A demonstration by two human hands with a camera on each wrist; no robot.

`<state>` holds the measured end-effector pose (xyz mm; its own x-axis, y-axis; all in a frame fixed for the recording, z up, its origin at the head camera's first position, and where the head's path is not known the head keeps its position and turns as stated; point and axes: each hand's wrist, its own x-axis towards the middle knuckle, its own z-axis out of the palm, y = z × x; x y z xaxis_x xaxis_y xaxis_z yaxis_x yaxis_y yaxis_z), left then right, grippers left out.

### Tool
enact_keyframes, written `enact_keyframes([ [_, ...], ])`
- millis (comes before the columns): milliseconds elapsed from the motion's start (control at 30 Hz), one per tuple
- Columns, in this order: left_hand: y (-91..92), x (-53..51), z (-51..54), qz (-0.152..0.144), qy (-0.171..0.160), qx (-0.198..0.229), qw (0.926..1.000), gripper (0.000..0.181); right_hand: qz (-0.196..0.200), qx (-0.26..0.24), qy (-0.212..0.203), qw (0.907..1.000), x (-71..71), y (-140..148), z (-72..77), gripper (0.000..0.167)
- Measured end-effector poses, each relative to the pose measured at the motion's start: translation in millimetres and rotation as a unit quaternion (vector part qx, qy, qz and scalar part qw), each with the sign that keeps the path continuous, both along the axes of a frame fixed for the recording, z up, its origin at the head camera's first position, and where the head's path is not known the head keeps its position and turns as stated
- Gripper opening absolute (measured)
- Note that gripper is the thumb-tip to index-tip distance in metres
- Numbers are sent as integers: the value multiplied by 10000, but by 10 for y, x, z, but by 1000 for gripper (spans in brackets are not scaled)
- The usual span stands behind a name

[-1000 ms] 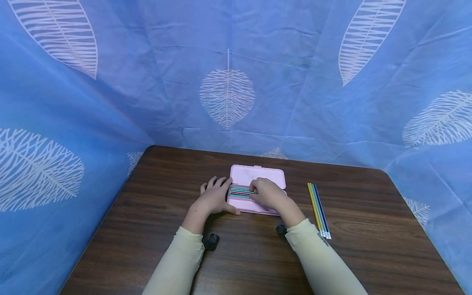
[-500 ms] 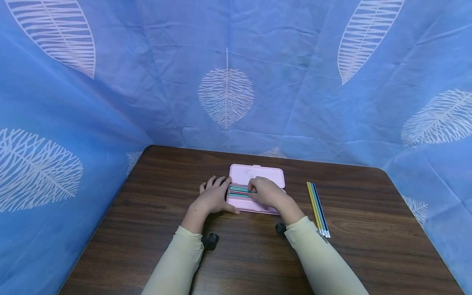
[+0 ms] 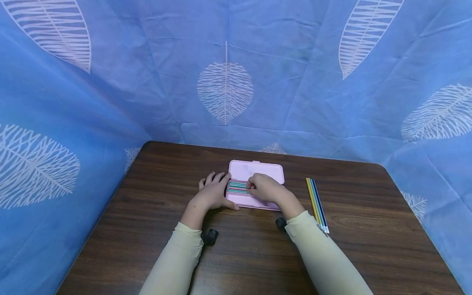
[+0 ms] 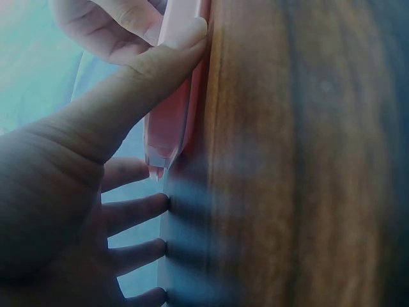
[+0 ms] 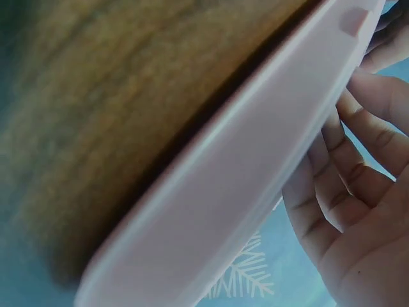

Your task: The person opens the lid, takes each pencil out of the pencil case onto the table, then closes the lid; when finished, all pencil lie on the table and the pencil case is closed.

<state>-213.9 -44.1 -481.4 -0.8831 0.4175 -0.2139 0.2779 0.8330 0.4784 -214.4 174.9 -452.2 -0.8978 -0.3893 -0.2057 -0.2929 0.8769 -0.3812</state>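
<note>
A pink pencil case (image 3: 254, 202) lies on the table with its lid (image 3: 243, 169) folded back. Several pencils (image 3: 237, 185), green and dark striped, lie lengthwise in its tray. At the case's left end is my left hand (image 3: 212, 196), fingers spread and straight. In the left wrist view its thumb (image 4: 153, 67) lies against the front wall, the other fingers reaching past the end. My right hand (image 3: 266, 188) is over the tray, fingers curled down at the pencils. In the right wrist view the case wall (image 5: 211, 192) hides those fingertips, so a grip on a pencil cannot be confirmed.
Right of the case, several more pencils (image 3: 316, 203), yellow, teal and dark blue, lie side by side with white ends toward me. They rest on a dark wooden table (image 3: 368, 229). Blue cloth (image 3: 287, 90) with white leaf prints hangs behind the far edge.
My right hand has shifted slightly left along the pencils in the tray. The left hand stays at the case's end. The whole head view has moved a little.
</note>
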Motion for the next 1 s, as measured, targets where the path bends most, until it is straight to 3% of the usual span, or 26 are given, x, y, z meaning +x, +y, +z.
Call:
enact_keyframes([
  [567,1,8,14,-4,19,16,10000,123,328,-137,-97,9993,19,32,35,14],
  [833,3,9,12,0,39,6,10000,123,426,-270,101,9987,14,46,-26,6],
  [1000,6,12,18,18,23,-4,10000,122,363,-358,-68,9987,13,26,-23,8],
])
